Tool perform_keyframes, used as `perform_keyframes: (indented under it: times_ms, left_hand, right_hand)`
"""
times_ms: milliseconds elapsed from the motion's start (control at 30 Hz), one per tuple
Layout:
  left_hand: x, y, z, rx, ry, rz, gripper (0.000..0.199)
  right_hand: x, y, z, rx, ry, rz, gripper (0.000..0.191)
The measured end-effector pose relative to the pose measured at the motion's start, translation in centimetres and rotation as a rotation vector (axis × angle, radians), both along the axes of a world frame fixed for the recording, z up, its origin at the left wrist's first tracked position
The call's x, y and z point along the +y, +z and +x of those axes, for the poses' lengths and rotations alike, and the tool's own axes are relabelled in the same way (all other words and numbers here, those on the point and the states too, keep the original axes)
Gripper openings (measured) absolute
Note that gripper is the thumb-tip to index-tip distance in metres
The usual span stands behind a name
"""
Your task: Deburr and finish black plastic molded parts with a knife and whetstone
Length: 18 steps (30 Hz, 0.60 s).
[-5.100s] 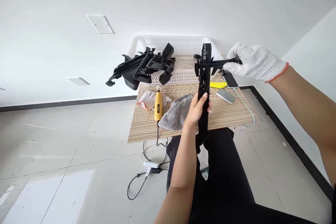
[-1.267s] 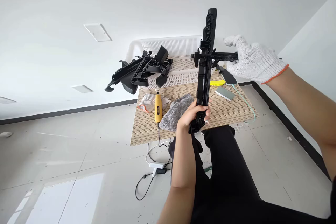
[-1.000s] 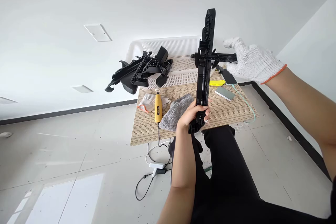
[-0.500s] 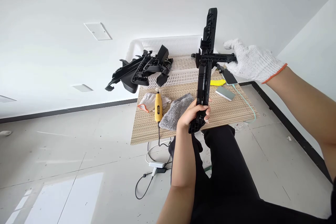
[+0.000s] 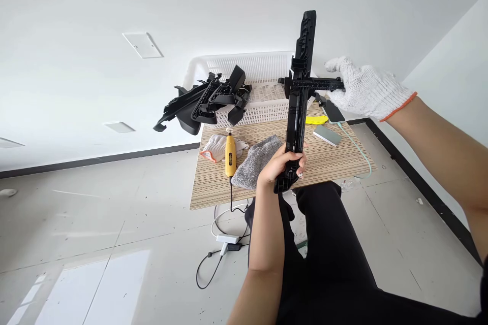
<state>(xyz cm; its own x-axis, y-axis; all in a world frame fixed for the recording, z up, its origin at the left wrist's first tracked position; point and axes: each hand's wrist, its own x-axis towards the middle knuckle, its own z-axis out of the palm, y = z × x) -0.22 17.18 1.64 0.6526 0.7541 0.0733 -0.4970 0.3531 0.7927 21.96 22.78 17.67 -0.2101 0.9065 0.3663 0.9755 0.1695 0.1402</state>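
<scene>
My bare left hand (image 5: 284, 162) is wrapped round the lower end of a long black plastic part (image 5: 297, 117), which stands nearly upright over the table. A black caliper (image 5: 316, 84) with a marked scale lies crosswise over the part, its jaws at the part's left side. On my right hand (image 5: 362, 86) is a white knitted glove with an orange cuff. Its lower fingers grip the right end of the caliper, while another finger stretches out above it.
Black plastic parts (image 5: 209, 99) lie on a white basket (image 5: 263, 111) at the back. The wooden table (image 5: 209, 195) bears a yellow rotary tool (image 5: 230, 156), a grey cloth (image 5: 255, 165), a glove (image 5: 217, 147), a yellow-handled item (image 5: 316, 120), a phone (image 5: 333, 110) and a grey-green box (image 5: 327, 135).
</scene>
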Motion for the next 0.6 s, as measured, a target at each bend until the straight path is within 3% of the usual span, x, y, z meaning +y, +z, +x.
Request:
perform_keyframes:
  times_ms: [600]
  left_hand:
    - [0.1,-0.1,-0.2,-0.008,-0.009,0.011,0.039]
  right_hand:
    - [-1.5,1.1,-1.6,-0.001,-0.024,-0.001,0.067]
